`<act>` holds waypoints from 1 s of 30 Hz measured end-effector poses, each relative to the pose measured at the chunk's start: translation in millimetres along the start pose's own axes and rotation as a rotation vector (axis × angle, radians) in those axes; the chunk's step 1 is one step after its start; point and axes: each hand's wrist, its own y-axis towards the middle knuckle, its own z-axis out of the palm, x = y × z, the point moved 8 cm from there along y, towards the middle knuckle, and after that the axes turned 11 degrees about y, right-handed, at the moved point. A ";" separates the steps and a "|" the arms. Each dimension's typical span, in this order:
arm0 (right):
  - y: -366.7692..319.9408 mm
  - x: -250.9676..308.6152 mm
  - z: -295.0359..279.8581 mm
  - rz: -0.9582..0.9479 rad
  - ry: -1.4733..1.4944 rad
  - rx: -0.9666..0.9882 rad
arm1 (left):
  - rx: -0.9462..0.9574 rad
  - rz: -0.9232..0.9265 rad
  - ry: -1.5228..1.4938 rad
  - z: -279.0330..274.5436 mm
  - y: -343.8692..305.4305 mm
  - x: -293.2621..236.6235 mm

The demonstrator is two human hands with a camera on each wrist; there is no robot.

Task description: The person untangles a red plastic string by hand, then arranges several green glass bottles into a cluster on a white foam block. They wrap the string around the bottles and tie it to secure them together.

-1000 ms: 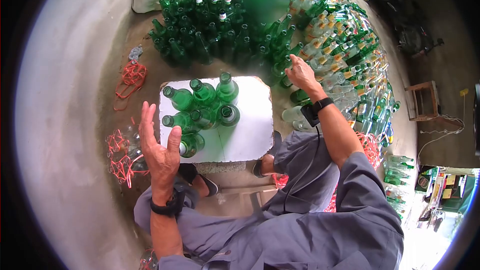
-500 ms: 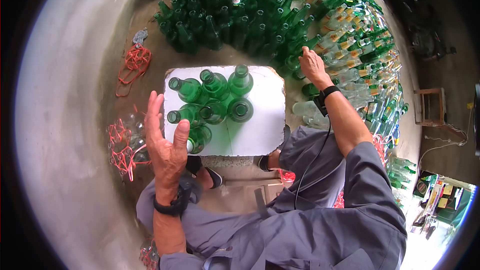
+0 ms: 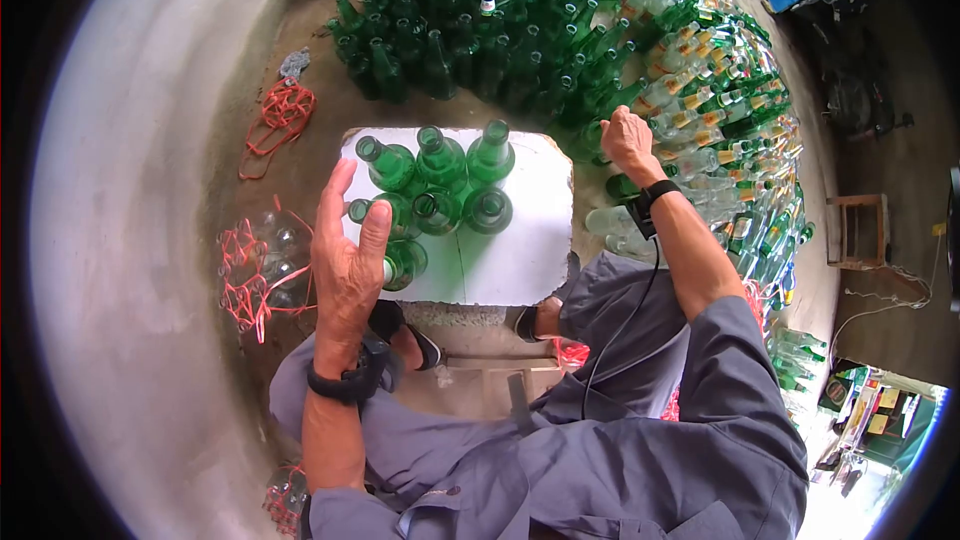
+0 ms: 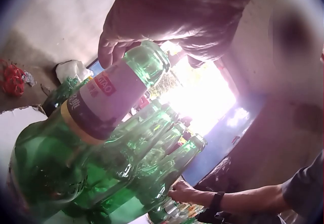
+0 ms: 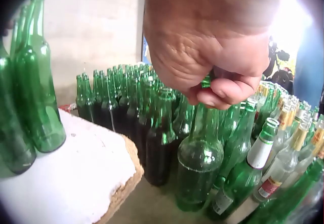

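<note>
Several empty green glass bottles (image 3: pixel 440 160) stand grouped on a white board (image 3: pixel 525 265) in the head view. Beside their left side is my left hand (image 3: pixel 345 280), its fingers straight and thumb raised, holding nothing. In the left wrist view, a green bottle with a paper label (image 4: pixel 104 100) is nearest, its mouth overlapping that hand. My right hand (image 3: pixel 630 145) reaches past the board's right side to the floor bottles. The right wrist view shows its fingers curled round the neck of a plain green bottle (image 5: pixel 200 165), which is upright; the fingers hide its mouth.
Dark green bottles (image 3: pixel 440 65) crowd the floor behind the board. Clear bottles with orange neck labels (image 3: pixel 685 95) lie along the right. Red netting (image 3: pixel 280 115) is on the left floor, and a wooden stool (image 3: pixel 858 230) stands far right.
The head view has shifted, so the board and bottles appear farther right and higher. The right hand's fingers, more extended earlier, are now curled in. The left hand stays beside the board's bottles.
</note>
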 end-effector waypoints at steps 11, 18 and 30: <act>-49.7 52.3 -135.3 -0.139 -0.068 -0.087 | -0.053 0.013 -0.022 -2.0 1.0 10.2; -109.9 104.7 -221.9 -0.219 -0.015 -0.202 | -0.009 -0.077 -0.032 -3.8 3.0 2.2; -195.1 193.7 -199.6 -0.628 0.233 0.197 | -0.072 -0.026 -0.068 -1.1 8.5 14.7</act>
